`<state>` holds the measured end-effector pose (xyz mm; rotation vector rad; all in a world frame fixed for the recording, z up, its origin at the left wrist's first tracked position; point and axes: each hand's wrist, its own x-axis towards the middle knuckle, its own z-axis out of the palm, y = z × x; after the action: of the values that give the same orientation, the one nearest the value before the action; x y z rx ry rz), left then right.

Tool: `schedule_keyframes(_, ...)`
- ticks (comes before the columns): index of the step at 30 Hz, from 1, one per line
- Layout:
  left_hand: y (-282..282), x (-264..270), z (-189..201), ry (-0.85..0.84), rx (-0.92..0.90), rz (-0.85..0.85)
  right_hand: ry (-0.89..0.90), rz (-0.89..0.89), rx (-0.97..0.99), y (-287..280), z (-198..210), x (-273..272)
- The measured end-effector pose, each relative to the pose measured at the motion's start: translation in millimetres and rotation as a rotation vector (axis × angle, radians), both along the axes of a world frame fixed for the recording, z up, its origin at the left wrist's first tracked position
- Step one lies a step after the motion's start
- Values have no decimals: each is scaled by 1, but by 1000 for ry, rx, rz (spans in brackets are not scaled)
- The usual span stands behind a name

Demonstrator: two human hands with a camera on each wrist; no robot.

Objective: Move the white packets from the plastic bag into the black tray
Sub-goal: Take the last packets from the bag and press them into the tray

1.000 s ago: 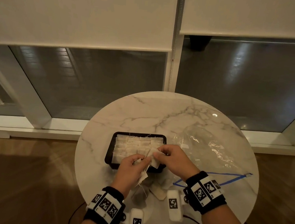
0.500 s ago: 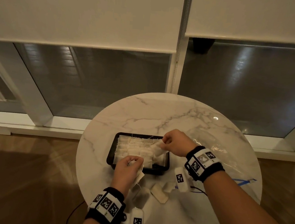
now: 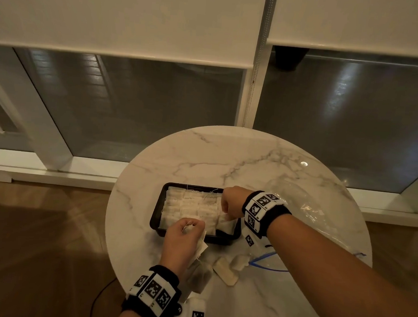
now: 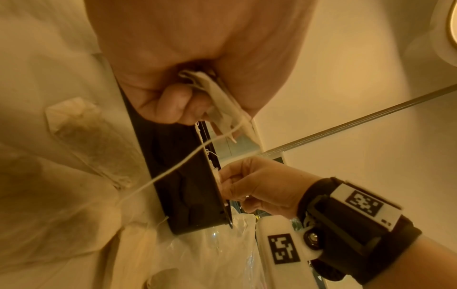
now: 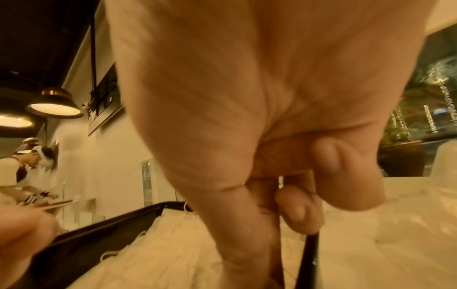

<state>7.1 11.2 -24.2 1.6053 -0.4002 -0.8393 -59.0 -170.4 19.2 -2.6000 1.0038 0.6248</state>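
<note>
The black tray (image 3: pixel 156 219) holds rows of white packets (image 3: pixel 189 206) on the marble table. My right hand (image 3: pixel 230 205) hovers over the tray's right end, fingers curled down, pinching a white packet (image 3: pixel 225 223) at the rim; the left wrist view shows that pinch (image 4: pixel 219 176). At the tray's near edge my left hand (image 3: pixel 187 231) grips a bunch of white packets (image 4: pixel 217 97), with a string (image 4: pixel 173 168) trailing down. The clear plastic bag (image 3: pixel 311 211) with a blue zip lies to the right. Loose packets (image 3: pixel 226 272) lie in front of the tray.
The round table's edge (image 3: pixel 112 225) drops to a wood floor on the left. A darker tea bag (image 3: pixel 199 277) lies by my left wrist. Windows with lowered blinds stand behind. A person (image 5: pixel 29 156) works at another table far off.
My right hand took a packet from beside my left hand, carried it to the tray's right end and lowered it. My left hand stayed at the near edge, still holding packets.
</note>
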Motion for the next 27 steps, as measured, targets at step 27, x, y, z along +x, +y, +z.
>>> schedule_keyframes(27,4,1,11,248,-130,30,-607,-293,121,23,21,-26)
